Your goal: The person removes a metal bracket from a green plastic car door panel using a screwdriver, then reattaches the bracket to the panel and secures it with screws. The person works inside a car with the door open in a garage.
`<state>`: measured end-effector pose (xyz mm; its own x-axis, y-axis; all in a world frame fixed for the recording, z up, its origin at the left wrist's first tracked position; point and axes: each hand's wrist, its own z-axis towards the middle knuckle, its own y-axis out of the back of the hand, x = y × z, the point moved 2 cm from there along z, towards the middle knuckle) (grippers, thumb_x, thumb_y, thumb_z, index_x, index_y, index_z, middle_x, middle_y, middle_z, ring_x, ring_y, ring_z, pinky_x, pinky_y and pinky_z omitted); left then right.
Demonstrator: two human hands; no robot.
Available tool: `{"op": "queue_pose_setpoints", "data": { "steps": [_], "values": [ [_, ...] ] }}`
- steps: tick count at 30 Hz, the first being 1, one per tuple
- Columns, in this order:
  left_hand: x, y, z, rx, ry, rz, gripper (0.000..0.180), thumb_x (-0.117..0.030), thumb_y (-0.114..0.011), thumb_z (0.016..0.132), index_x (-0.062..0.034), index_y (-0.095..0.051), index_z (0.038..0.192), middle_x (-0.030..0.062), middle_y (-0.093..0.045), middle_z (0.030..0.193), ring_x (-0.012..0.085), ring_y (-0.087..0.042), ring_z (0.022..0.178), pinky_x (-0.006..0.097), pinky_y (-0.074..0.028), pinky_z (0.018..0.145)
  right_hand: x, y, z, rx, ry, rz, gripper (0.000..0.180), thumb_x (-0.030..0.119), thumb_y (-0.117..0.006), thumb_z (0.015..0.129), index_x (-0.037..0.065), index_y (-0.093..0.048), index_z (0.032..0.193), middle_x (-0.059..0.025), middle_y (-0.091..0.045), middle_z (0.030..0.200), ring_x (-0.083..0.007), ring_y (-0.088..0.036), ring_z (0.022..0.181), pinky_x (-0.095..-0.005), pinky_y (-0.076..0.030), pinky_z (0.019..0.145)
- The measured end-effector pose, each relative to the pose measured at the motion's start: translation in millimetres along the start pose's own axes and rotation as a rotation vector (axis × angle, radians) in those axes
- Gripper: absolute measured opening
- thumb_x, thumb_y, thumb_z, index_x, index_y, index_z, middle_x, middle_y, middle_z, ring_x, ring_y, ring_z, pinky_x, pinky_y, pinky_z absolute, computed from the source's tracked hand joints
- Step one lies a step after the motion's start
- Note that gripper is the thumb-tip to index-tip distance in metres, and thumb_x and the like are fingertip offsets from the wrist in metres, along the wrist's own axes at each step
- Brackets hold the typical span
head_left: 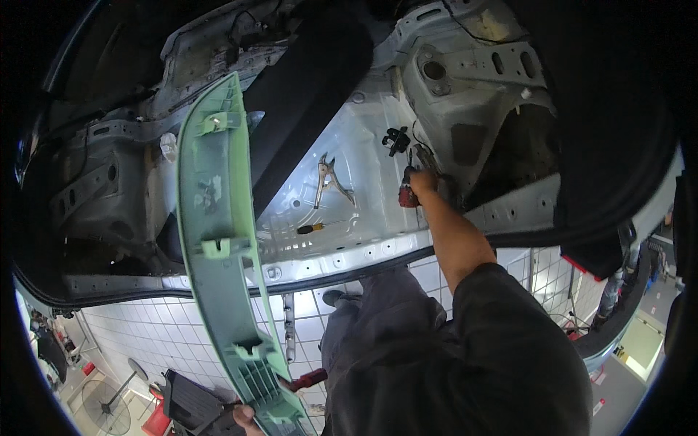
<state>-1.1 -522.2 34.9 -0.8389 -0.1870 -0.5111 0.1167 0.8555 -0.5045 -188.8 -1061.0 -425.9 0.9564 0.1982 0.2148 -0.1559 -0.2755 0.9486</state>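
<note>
A long, curved light-green car trim panel (211, 182) stands upright at the left, its ribbed inner side and clip mounts showing. My left hand (247, 419) is closed on its lower end; most of that hand is hidden. My right hand (422, 183) reaches into the car's bare metal trunk floor (291, 225), its fingers wrapped around a red-and-black tool (408, 190) whose kind I cannot make out. Just beyond it lies a black plastic part (396, 140). Locking pliers (331, 182) and a yellow-and-black screwdriver (313, 228) rest on the trunk floor.
A black strip-like panel (313, 94) slants across the trunk. The trunk sill (363, 252) runs between me and the floor. By the green panel's lower end shows a red handle (309, 379). A fan (107, 407) and a black bin-like box (193, 400) stand at lower left.
</note>
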Motion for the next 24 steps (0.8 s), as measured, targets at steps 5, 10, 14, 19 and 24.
{"op": "queue_pose_setpoints", "data": {
  "steps": [5, 10, 14, 19, 24],
  "values": [
    [3.7, -12.0, 11.5, -0.132, 0.014, -0.029, 0.076, -0.031, -0.069, 0.069, 0.0105, -0.049, 0.129, 0.0302, -0.064, 0.107, 0.0372, -0.067, 0.086, 0.043, -0.057, 0.072, -32.5, -20.9, 4.0, 0.187, -0.367, 0.007, 0.041, 0.027, -0.064, 0.086, -0.001, -0.064, 0.116, -0.0248, -0.065, 0.119, -0.0384, -0.065, 0.108, -0.0460, -0.053, 0.091],
    [4.2, -28.3, 30.4, -0.189, 0.031, -0.004, 0.077, -0.032, -0.070, 0.069, 0.0102, -0.049, 0.129, 0.0301, -0.063, 0.107, 0.0370, -0.067, 0.086, 0.043, -0.057, 0.072, -3.8, 12.4, 18.6, -0.003, -0.388, 0.126, 0.032, 0.021, -0.067, 0.082, 0.000, -0.067, 0.106, -0.0259, -0.064, 0.117, -0.0396, -0.063, 0.110, -0.0465, -0.051, 0.092],
    [-8.2, -33.4, 46.3, -0.182, 0.081, 0.017, 0.077, -0.033, -0.070, 0.069, 0.0100, -0.049, 0.129, 0.0300, -0.063, 0.107, 0.0368, -0.067, 0.085, 0.043, -0.057, 0.072, -50.7, -35.0, 61.6, -0.061, -0.281, 0.036, 0.033, 0.016, -0.064, 0.085, -0.001, -0.062, 0.113, -0.0268, -0.065, 0.115, -0.0406, -0.064, 0.108, -0.0465, -0.052, 0.090],
    [-1.6, -31.5, 33.8, -0.193, 0.060, 0.011, 0.077, -0.033, -0.070, 0.069, 0.0097, -0.049, 0.129, 0.0299, -0.063, 0.107, 0.0366, -0.067, 0.085, 0.043, -0.057, 0.071, -19.7, 3.5, 75.8, 0.340, -0.317, 0.046, 0.035, 0.012, -0.060, 0.091, -0.003, -0.059, 0.122, -0.0296, -0.061, 0.123, -0.0417, -0.062, 0.114, -0.0487, -0.050, 0.097],
    [-1.7, -26.6, 29.6, -0.098, 0.060, 0.016, 0.078, -0.034, -0.070, 0.069, 0.0094, -0.049, 0.129, 0.0297, -0.063, 0.108, 0.0364, -0.067, 0.085, 0.043, -0.057, 0.071, 11.8, 49.0, 36.5, 0.197, -0.257, 0.072, 0.030, 0.025, -0.063, 0.093, -0.001, -0.068, 0.107, -0.0253, -0.066, 0.114, -0.0406, -0.063, 0.110, -0.0489, -0.052, 0.091]
  ]
}}
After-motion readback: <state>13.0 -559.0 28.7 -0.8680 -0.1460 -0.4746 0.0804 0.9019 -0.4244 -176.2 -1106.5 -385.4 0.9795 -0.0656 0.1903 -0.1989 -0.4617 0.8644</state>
